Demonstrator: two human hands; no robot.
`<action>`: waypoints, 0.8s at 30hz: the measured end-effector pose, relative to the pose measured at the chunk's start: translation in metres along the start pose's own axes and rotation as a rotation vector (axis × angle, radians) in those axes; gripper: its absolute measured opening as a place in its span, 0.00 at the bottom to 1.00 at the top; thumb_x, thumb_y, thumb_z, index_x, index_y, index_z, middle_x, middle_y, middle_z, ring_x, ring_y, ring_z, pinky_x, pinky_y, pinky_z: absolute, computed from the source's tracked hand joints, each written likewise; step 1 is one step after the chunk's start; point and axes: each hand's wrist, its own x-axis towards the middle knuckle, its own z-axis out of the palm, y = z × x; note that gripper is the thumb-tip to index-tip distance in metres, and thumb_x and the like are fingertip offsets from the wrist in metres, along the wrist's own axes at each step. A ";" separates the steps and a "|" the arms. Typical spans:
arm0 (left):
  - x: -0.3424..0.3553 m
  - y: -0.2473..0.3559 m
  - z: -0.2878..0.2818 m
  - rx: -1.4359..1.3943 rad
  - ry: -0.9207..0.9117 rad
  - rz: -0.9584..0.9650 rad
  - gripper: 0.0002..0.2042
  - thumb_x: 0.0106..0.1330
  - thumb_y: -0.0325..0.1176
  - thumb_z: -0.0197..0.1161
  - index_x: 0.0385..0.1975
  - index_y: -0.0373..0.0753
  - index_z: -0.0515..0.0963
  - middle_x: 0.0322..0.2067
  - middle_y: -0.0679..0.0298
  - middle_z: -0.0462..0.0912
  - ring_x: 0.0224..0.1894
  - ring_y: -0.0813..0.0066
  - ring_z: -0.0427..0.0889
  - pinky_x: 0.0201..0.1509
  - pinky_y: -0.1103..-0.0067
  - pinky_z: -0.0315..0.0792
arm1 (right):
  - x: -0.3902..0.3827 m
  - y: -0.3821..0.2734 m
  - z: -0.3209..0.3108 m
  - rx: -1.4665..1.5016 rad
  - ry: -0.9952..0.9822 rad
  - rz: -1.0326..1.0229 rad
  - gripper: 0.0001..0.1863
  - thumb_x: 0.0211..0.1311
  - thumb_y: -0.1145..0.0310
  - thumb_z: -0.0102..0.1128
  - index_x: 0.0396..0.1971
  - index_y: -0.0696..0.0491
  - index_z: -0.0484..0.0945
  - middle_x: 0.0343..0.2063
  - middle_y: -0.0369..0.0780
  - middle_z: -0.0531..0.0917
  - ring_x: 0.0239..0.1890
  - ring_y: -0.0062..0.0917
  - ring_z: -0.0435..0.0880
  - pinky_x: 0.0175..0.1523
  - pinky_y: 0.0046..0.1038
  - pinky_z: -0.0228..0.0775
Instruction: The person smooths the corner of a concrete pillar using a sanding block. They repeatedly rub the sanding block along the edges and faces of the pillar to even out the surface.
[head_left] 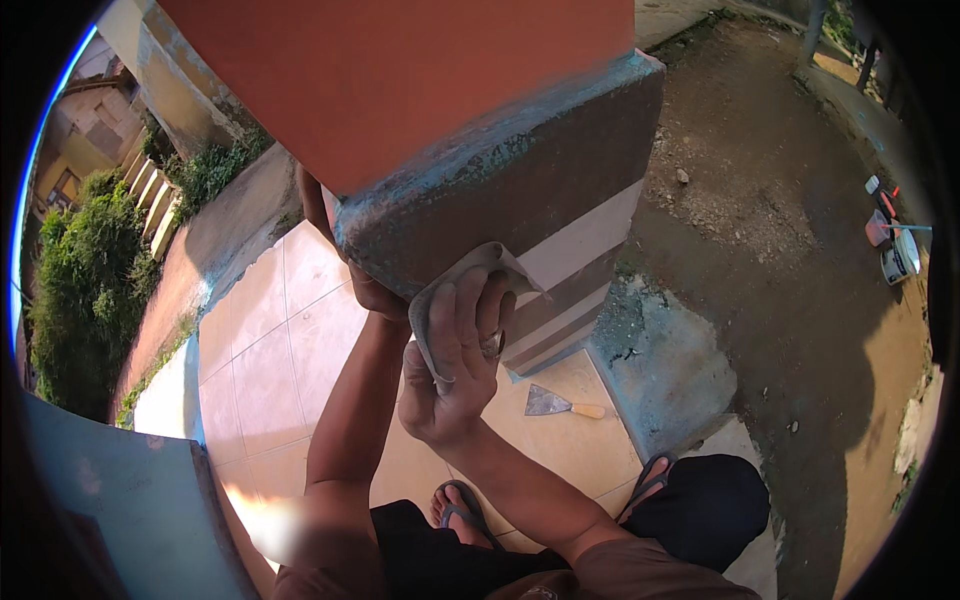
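My right hand (pixel 457 345) is closed around a bent sheet of grey sandpaper (pixel 427 318), which it presses against the lower face of a pillar (pixel 440 225). That face is dark brown with paler stripes; its worn ledge shows blue-green paint, and the part above is orange-red. My left hand (pixel 372 292) rests along the pillar's left side, fingers stretched upward and partly hidden behind the corner. On the tiles by the pillar's base lies a scraper (pixel 562 404) with a metal blade and wooden handle.
Pale floor tiles (pixel 290 330) spread under my sandalled feet. Right of them are a rough concrete edge (pixel 665 350) and brown dirt ground (pixel 745 250). Paint containers (pixel 897 255) stand far right. A low blue-grey wall (pixel 120 490) is at lower left, with bushes (pixel 90 285) beyond.
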 end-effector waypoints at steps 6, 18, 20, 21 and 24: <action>0.003 -0.001 0.009 0.035 0.027 -0.006 0.36 0.69 0.59 0.39 0.69 0.37 0.56 0.71 0.53 0.51 0.74 0.59 0.50 0.73 0.62 0.52 | 0.069 0.033 -0.021 0.070 0.279 0.233 0.26 0.78 0.66 0.40 0.68 0.64 0.58 0.71 0.54 0.55 0.76 0.46 0.46 0.75 0.42 0.39; -0.003 -0.005 0.005 -0.004 0.049 -0.076 0.35 0.70 0.57 0.40 0.69 0.36 0.56 0.71 0.54 0.51 0.74 0.60 0.51 0.73 0.63 0.54 | 0.065 0.039 -0.016 0.077 0.325 0.304 0.27 0.73 0.69 0.45 0.69 0.63 0.59 0.71 0.55 0.56 0.74 0.54 0.47 0.74 0.49 0.36; -0.012 -0.012 -0.001 -0.079 0.063 -0.118 0.35 0.70 0.56 0.40 0.69 0.36 0.56 0.71 0.54 0.51 0.73 0.60 0.51 0.73 0.64 0.54 | 0.037 0.027 -0.007 0.044 0.225 0.176 0.28 0.72 0.69 0.47 0.68 0.64 0.59 0.71 0.56 0.56 0.75 0.55 0.44 0.73 0.52 0.34; -0.016 -0.016 -0.005 -0.133 0.056 -0.146 0.35 0.70 0.56 0.41 0.69 0.36 0.56 0.71 0.54 0.50 0.73 0.60 0.51 0.73 0.64 0.54 | 0.014 0.007 -0.001 0.011 0.121 0.169 0.29 0.69 0.67 0.49 0.67 0.63 0.61 0.70 0.57 0.58 0.74 0.57 0.44 0.72 0.57 0.31; -0.033 -0.025 -0.033 -0.317 0.013 -0.236 0.34 0.70 0.56 0.41 0.69 0.36 0.56 0.71 0.54 0.50 0.73 0.61 0.51 0.73 0.64 0.55 | -0.008 -0.009 0.003 0.034 0.009 0.104 0.28 0.70 0.66 0.46 0.67 0.63 0.62 0.70 0.56 0.58 0.75 0.55 0.43 0.73 0.56 0.30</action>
